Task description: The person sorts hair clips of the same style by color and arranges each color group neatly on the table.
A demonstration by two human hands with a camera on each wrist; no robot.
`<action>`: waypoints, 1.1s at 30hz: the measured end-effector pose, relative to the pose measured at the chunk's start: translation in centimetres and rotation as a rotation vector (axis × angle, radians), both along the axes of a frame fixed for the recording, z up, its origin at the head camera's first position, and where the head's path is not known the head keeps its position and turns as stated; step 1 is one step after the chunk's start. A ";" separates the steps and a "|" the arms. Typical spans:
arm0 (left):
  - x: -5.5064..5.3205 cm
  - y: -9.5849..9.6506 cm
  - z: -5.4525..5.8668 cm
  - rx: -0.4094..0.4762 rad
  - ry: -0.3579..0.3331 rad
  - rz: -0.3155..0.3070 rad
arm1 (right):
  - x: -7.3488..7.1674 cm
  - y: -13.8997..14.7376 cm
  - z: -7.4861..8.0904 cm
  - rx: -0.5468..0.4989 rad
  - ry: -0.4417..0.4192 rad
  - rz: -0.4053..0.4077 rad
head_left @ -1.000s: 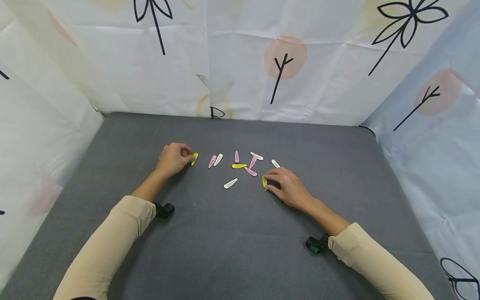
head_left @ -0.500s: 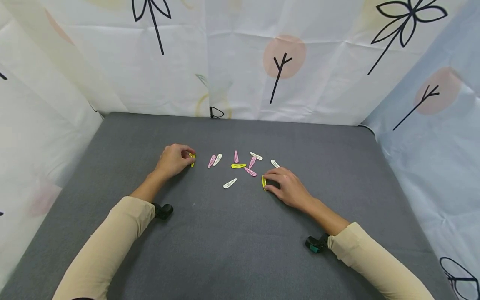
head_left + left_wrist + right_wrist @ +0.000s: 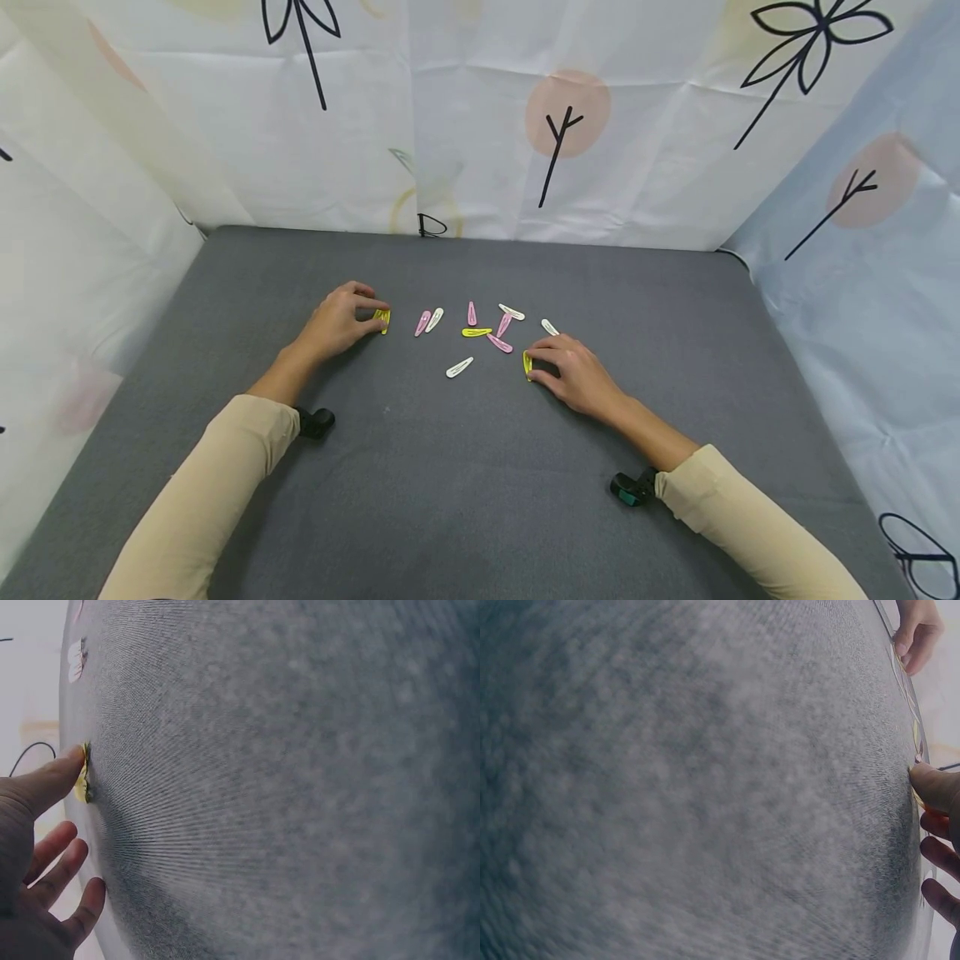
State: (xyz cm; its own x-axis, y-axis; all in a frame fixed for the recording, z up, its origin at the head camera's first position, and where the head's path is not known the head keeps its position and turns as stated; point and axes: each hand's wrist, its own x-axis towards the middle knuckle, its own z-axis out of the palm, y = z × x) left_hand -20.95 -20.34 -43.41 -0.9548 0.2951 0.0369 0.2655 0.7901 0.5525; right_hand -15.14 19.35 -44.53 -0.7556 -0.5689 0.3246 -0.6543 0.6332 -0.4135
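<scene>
My left hand [image 3: 333,321] is at the left of the clip spread, thumb and forefinger parted and extended beside two yellow hair clips [image 3: 383,321] lying side by side. In the left wrist view the thumb tip overlaps those yellow clips [image 3: 82,787], while the other fingers are spread. My right hand [image 3: 573,375] pinches another yellow hair clip [image 3: 528,366] by its ends between thumb and fingers, close over the cloth. Between the hands lie a yellow hair clip [image 3: 476,332], several pink hair clips [image 3: 472,314] and several white hair clips [image 3: 460,367].
A grey cloth [image 3: 450,483] covers the table. White printed curtains [image 3: 480,125] stand at its back and sides. One white clip [image 3: 550,327] lies just behind the right hand's fingers. A pink clip [image 3: 422,323] and a white one [image 3: 434,320] lie near the left-hand clips.
The left-hand yellow clip has turned and shifted slightly left, beside another yellow one. My left thumb and forefinger have parted, and that wrist has drawn left. My right hand stays put.
</scene>
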 end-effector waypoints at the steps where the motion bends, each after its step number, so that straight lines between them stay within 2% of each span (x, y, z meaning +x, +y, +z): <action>1: 0.0 0.0 0.0 0.000 -0.004 -0.005 | 0.0 0.0 0.0 0.000 0.000 0.000; 7: 0.0 -0.2 0.1 0.009 -0.026 -0.044 | 0.1 0.0 0.1 0.001 0.001 -0.005; 16: 0.0 -0.5 0.4 -0.035 -0.042 -0.106 | 0.1 -0.1 0.1 0.006 -0.004 -0.007; 23: 0.0 -0.5 0.4 -0.029 -0.036 -0.102 | 0.2 -0.2 0.1 0.009 -0.011 -0.009; 29: 0.0 -0.5 0.3 0.006 -0.043 -0.086 | 0.2 -0.2 0.2 0.010 -0.005 -0.011; 33: -0.1 -0.1 0.3 0.035 -0.025 -0.095 | 0.2 -0.2 0.2 0.012 -0.004 -0.012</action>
